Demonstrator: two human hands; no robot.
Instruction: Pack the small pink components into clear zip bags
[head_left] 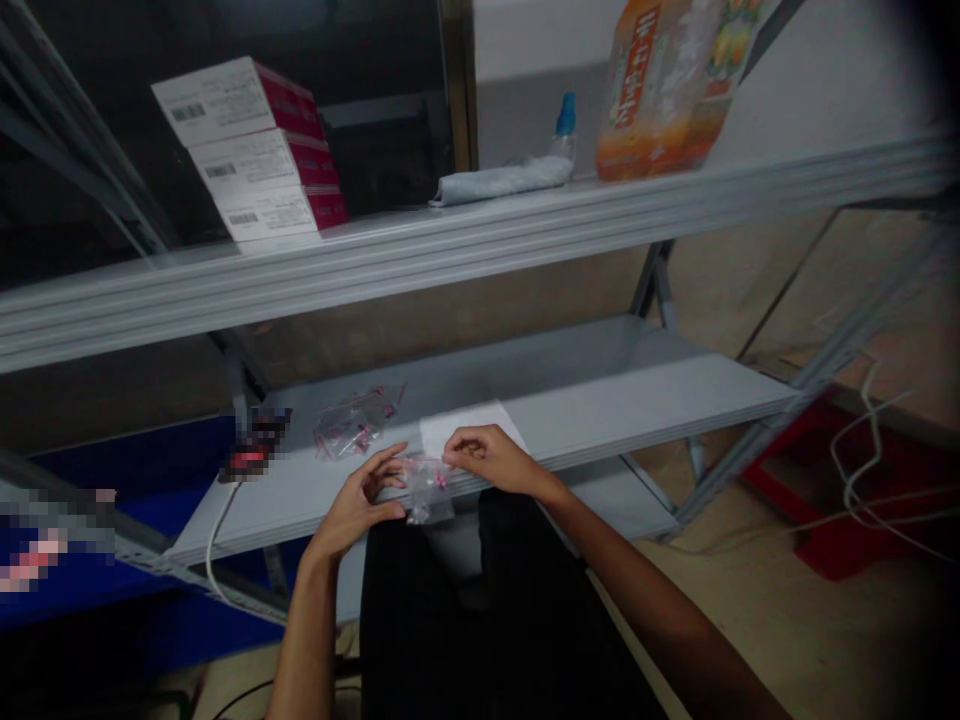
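Both my hands hold a small clear plastic bag with pink bits inside, just over the front edge of the lower grey shelf. My left hand pinches the bag's left side with curled fingers. My right hand grips its top right corner, fingers closed. A white sheet of paper lies on the shelf right behind my right hand. A pile of similar clear bags with pink pieces rests on the shelf to the left.
The upper shelf carries three stacked white-and-red boxes, a rolled cloth with a blue-capped bottle and an orange package. A white cable hangs at the lower shelf's left. Loose cables and something red lie on the floor, right.
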